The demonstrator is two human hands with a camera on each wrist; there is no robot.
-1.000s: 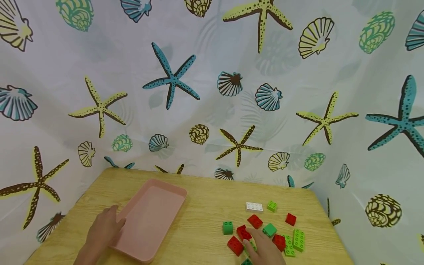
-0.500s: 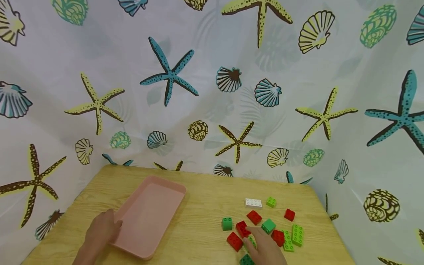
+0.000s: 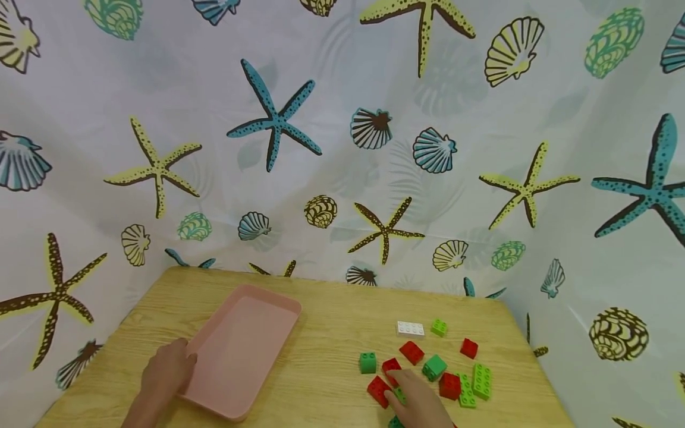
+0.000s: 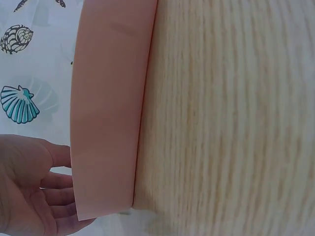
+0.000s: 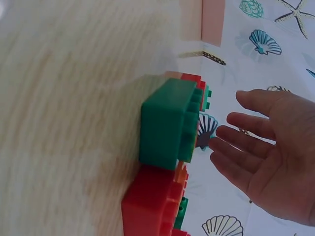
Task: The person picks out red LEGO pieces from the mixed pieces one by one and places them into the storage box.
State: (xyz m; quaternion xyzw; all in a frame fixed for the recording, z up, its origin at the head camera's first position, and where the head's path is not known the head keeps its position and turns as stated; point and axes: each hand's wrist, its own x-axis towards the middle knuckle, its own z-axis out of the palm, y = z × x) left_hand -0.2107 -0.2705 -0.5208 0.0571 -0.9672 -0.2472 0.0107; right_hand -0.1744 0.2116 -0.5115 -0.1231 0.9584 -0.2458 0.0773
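Note:
My left hand point(image 3: 167, 371) is at the left rim of a shallow pink tray point(image 3: 246, 351). In the left wrist view its loosely extended fingers point(image 4: 60, 196) reach behind the tray wall point(image 4: 108, 113); whether they press on it is unclear. Above several toy building bricks hovers my right hand point(image 3: 420, 401), palm down. The right wrist view shows that hand's fingers spread loosely, holding nothing, apart from a green brick point(image 5: 162, 128) and a red brick point(image 5: 147, 206). Nearest its fingertips in the head view are two red bricks point(image 3: 378, 391). A green brick point(image 3: 400, 395) is partly covered by the hand.
Farther back lie a white brick point(image 3: 410, 329), a small light green brick point(image 3: 439, 327) and a red brick point(image 3: 469, 348). Two long light green bricks point(image 3: 481, 380) sit at the right. A patterned cloth point(image 3: 332, 178) surrounds the wooden table point(image 3: 326, 333) at the back and sides.
My right hand has shifted slightly left and nearer over the bricks, uncovering more of a red brick at its right. The head view has tilted a little. The left hand stays at the tray.

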